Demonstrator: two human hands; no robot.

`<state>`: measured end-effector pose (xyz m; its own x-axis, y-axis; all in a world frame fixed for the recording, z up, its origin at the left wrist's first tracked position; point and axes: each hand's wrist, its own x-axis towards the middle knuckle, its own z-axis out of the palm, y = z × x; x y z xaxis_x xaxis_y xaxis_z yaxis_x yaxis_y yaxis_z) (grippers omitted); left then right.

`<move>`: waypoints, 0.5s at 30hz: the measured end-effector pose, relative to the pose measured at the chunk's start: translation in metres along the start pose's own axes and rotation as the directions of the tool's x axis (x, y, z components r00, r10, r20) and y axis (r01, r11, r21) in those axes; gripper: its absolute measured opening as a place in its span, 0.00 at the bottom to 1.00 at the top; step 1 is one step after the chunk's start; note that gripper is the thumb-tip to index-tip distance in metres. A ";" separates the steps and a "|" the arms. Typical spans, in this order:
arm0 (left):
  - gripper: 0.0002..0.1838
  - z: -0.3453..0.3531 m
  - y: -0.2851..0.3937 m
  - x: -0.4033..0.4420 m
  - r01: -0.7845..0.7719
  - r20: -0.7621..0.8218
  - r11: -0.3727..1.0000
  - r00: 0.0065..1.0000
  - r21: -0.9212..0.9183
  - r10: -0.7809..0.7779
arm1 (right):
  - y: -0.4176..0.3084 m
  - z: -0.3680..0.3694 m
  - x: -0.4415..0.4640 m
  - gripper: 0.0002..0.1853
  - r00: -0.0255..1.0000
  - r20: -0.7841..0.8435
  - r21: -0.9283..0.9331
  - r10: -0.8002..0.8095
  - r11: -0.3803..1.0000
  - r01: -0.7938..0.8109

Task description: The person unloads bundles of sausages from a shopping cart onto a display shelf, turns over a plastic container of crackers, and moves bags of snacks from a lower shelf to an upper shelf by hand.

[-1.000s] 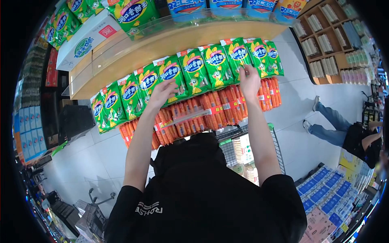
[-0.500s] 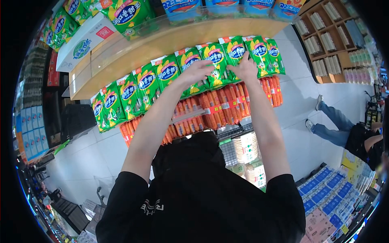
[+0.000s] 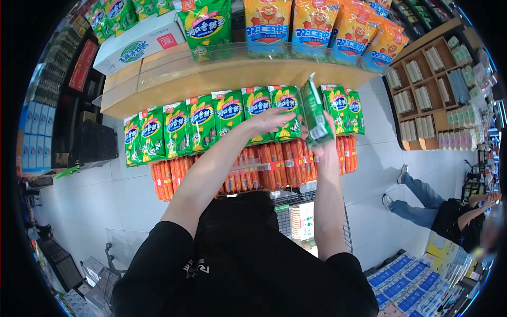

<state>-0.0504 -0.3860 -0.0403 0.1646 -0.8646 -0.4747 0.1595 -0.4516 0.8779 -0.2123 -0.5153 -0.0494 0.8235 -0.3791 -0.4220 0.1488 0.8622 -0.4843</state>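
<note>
My right hand (image 3: pixel 323 136) is closed on a green snack bag (image 3: pixel 312 105), lifted out of the row and turned so that its narrow side and back show. My left hand (image 3: pixel 270 121) has its fingers stretched out over the bags just left of it and holds nothing; whether the fingertips touch a bag is unclear. Upright green bags (image 3: pixel 203 117) with a corn picture stand side by side in a row, and two more, such as the far-right bag (image 3: pixel 355 111), are right of the held one. In front of the row lie orange-red packs of sausages (image 3: pixel 272 165).
Behind the row is a wooden shelf with a clear plastic lip (image 3: pixel 222 54), bearing orange bags (image 3: pixel 266 24) and a white carton (image 3: pixel 140 45). A wire cart (image 3: pixel 288 214) is close to my body. Another person (image 3: pixel 459 219) is at the right, near a divided wooden rack (image 3: pixel 422 92).
My right hand has pulled one green bag out of the row and tilted it, leaving a gap. The left hand stays near the neighbouring bags. The view has shifted, showing more of the upper shelf.
</note>
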 end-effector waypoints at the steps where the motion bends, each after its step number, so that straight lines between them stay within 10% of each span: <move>1: 0.34 0.003 0.013 -0.014 -0.028 0.028 0.998 0.999 -0.058 0.030 | 0.009 0.025 -0.018 0.32 0.983 0.185 0.151 0.000 0.988 -0.028; 7: 0.21 0.018 0.062 -0.122 -0.215 -0.122 0.803 0.977 -0.557 0.177 | 0.075 0.111 -0.082 0.25 0.824 0.565 0.082 -0.048 0.997 0.002; 8: 0.21 0.019 0.060 -0.137 -0.294 -0.183 0.739 0.956 -0.606 0.230 | 0.096 0.096 -0.081 0.24 0.885 0.464 0.398 -0.046 0.903 -0.161; 11: 0.20 0.016 0.064 -0.181 -0.480 -0.366 0.646 0.876 -0.594 0.315 | 0.109 0.112 -0.110 0.30 0.948 0.160 -0.263 -0.276 0.914 0.311; 13: 0.19 0.009 0.067 -0.203 -0.580 -0.466 0.651 0.805 -0.489 0.368 | 0.087 0.132 -0.123 0.33 0.898 0.440 -0.118 0.003 0.991 0.054; 15: 0.19 0.000 0.063 -0.219 -0.654 -0.530 0.677 0.726 -0.337 0.437 | 0.094 0.155 -0.134 0.26 0.909 0.415 -0.275 -0.039 0.947 0.166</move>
<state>-0.0761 -0.2255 0.1191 0.7056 -0.7086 0.0054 0.3283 0.3337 0.8836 -0.2236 -0.3312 0.0799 0.9700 -0.2386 -0.0470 0.1269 0.6615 -0.7391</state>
